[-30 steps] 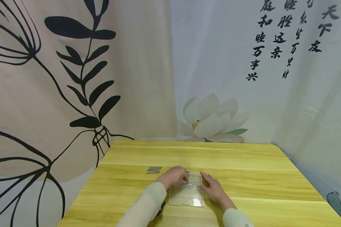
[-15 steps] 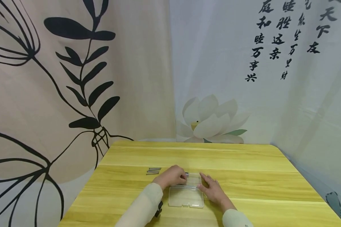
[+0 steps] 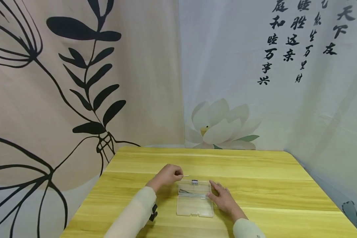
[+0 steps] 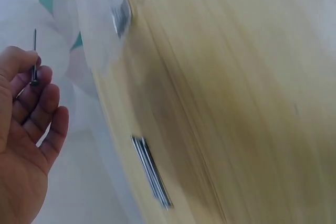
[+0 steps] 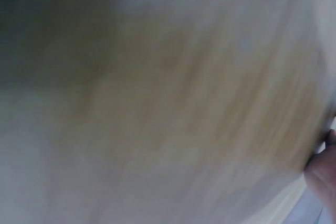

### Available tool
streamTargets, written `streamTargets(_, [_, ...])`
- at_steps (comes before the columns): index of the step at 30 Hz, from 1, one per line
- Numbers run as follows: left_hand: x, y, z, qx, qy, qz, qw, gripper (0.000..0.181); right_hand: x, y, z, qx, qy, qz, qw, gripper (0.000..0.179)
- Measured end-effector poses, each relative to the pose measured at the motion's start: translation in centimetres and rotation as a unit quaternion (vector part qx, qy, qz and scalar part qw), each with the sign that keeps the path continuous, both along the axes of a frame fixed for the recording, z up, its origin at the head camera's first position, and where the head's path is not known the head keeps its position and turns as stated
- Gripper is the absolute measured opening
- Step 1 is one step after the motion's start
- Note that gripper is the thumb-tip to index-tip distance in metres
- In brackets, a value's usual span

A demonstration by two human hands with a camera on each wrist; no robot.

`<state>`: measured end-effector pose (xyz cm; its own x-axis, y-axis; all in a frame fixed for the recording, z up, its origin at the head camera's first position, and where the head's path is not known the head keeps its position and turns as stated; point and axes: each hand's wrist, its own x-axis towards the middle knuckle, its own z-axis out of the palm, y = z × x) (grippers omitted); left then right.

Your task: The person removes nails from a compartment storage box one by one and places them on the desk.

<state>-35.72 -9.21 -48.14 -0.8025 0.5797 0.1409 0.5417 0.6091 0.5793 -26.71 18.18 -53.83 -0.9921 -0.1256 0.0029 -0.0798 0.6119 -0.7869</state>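
My left hand (image 3: 166, 175) pinches a nail (image 4: 34, 56) between thumb and fingertips, above the table behind the box's left side. Below it stands a clear plastic box (image 3: 194, 207), opened flat, with a dark blue catch (image 3: 194, 182) at its far edge. Several nails (image 3: 183, 191) lie in the far half, near the hinge. My right hand (image 3: 224, 200) rests at the box's right edge with fingers extended; only a bit of it enters the blurred right wrist view. A row of loose nails (image 4: 151, 172) on the table shows in the left wrist view; the left hand hides it in the head view.
The wooden table (image 3: 267, 185) reaches back to a printed curtain (image 3: 148, 82) with plants, a lotus and black characters. A black strap (image 3: 153, 212) sits at the left wrist, under the sleeve.
My left hand has left the box, moving back and to the left, and a nail now shows in its fingers. Nails inside the box have come into sight. The right hand stays put.
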Motion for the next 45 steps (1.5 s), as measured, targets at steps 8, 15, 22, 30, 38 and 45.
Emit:
streamTargets(8, [-0.4,-3.6,-0.4,0.047,-0.041,0.034,0.9975,0.014,0.1,0.0,0.1,0.004,0.002,0.002,1.0,0.06])
streamTargets(15, [0.0,-6.0,-0.8,0.079,-0.067,0.066,0.9924,0.014,0.0,0.0,0.1,0.006,-0.008,0.001,0.9999,0.06])
streamTargets(22, [0.2,-8.0,-1.8,0.079,-0.069,0.091,0.9903,0.012,0.1,-0.1,0.2,0.003,-0.01,0.003,0.9999,0.06])
streamTargets(30, [0.7,-9.5,-2.7,0.076,-0.068,0.107,0.9889,0.011,0.2,-0.1,0.4,0.001,-0.013,0.004,0.9999,0.061])
streamTargets(38, [0.9,-10.1,-3.8,0.08,-0.083,0.116,0.9865,0.011,0.2,0.0,0.3,-0.002,-0.019,-0.001,0.9998,0.061])
streamTargets(45, [1.0,-10.2,-4.0,0.073,-0.086,0.135,0.9844,0.01,0.2,0.0,0.3,0.0,-0.017,-0.003,0.9999,0.062])
